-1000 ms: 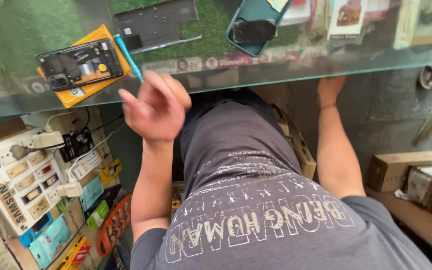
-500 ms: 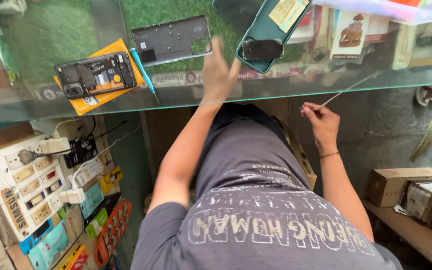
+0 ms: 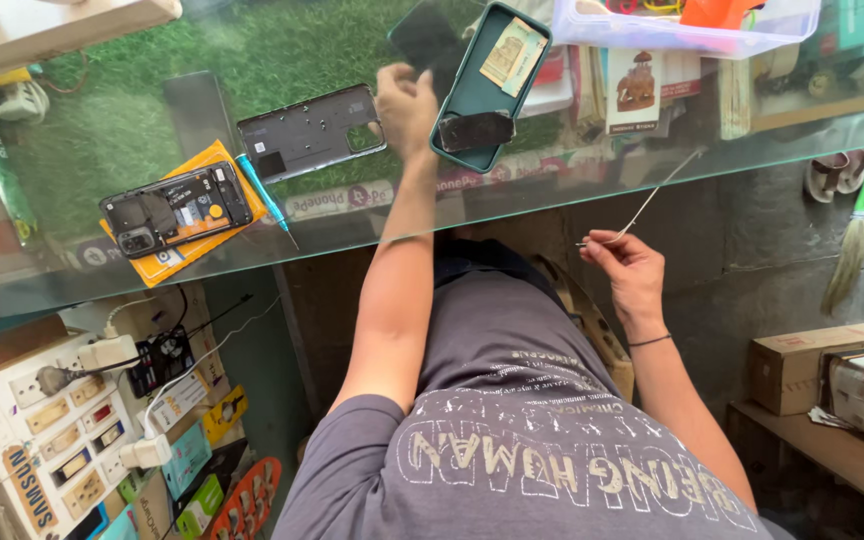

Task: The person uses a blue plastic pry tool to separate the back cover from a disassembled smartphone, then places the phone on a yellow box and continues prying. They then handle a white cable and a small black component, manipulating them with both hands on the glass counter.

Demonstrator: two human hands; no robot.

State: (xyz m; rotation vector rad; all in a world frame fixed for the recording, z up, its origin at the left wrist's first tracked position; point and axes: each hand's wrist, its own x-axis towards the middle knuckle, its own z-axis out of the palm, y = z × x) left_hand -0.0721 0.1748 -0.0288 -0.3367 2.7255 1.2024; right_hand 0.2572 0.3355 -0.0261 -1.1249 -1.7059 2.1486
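So, left hand (image 3: pixel 407 105) up on the glass worktop (image 3: pixel 102 150), grip curled shut around a dark phone (image 3: pixel 430 42), right beside the teal case (image 3: pixel 487 85). Right hand (image 3: pixel 632 275) lower down, just off the edge, pinching a thin wire (image 3: pixel 652 195). Grey back cover (image 3: pixel 312 130), blue screwdriver (image 3: pixel 264 198) and opened phone (image 3: pixel 177 210) further left.

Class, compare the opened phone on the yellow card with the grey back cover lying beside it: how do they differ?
The opened phone shows its dark inner parts and camera module; the grey back cover is a bare shell with a cut-out. The phone rests on a yellow card; the cover lies straight on the glass counter. Both lie flat, tilted alike.
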